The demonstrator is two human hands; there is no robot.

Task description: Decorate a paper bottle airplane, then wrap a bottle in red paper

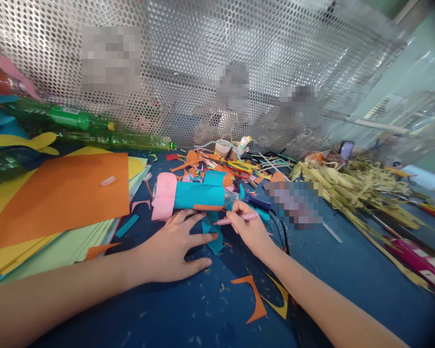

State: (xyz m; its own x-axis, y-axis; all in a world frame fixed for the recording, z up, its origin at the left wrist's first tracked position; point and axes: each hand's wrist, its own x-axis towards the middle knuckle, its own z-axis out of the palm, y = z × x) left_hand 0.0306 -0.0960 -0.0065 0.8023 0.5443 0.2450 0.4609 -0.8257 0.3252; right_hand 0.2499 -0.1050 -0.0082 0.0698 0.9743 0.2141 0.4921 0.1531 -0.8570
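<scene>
My left hand (179, 246) lies spread on the table, its fingertips at the edge of a scrap of blue paper (214, 244). In my right hand (248, 231) a pink pen (223, 222) is gripped, its tip pointing left at that blue paper. Just beyond both hands, a clear plastic bottle (233, 197) wrapped in blue paper (199, 195) lies on its side, with its neck to the right. Pink paper (166, 186) covers its left end. Behind the right hand rests a dark blue tool (259, 202), perhaps a glue gun, with a black cord.
Coloured paper sheets (105, 193) are stacked at left, with green bottles (68, 118) behind. Paper scraps (192, 162) litter the back; orange (253, 299) and yellow offcuts (282, 299) lie in front. Dried husks (362, 179) and a magenta object (416, 261) are at right. A perforated metal screen (181, 53) stands behind.
</scene>
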